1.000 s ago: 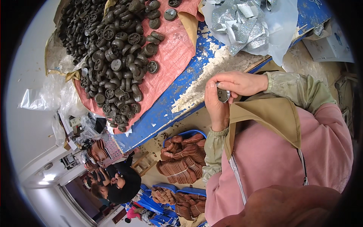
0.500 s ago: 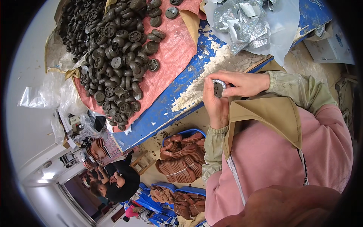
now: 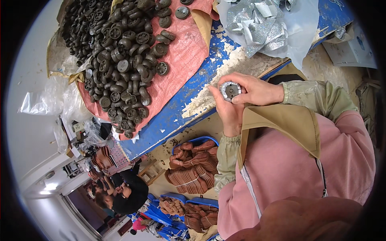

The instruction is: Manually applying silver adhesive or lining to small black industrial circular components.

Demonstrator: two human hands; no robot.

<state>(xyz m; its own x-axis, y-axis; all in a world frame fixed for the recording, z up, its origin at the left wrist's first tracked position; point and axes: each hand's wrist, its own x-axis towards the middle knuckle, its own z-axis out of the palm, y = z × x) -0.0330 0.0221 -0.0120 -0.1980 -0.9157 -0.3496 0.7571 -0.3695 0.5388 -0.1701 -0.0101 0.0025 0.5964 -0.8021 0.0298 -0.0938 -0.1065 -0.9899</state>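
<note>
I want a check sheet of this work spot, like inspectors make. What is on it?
Surface: blue table, paint chipped and worn pale at the edge.
Job's things: small round wheel with silver glitter around it, held in both hands.
Clutter: heap of dark wheels on a pink sheet; silver glitter strips on clear plastic.
Grippers: left hand and right hand both grip the wheel.
Cables: nothing seen.
Surroundings: blue crates of brown stacked pieces on the floor; another person sits farther off.
</note>
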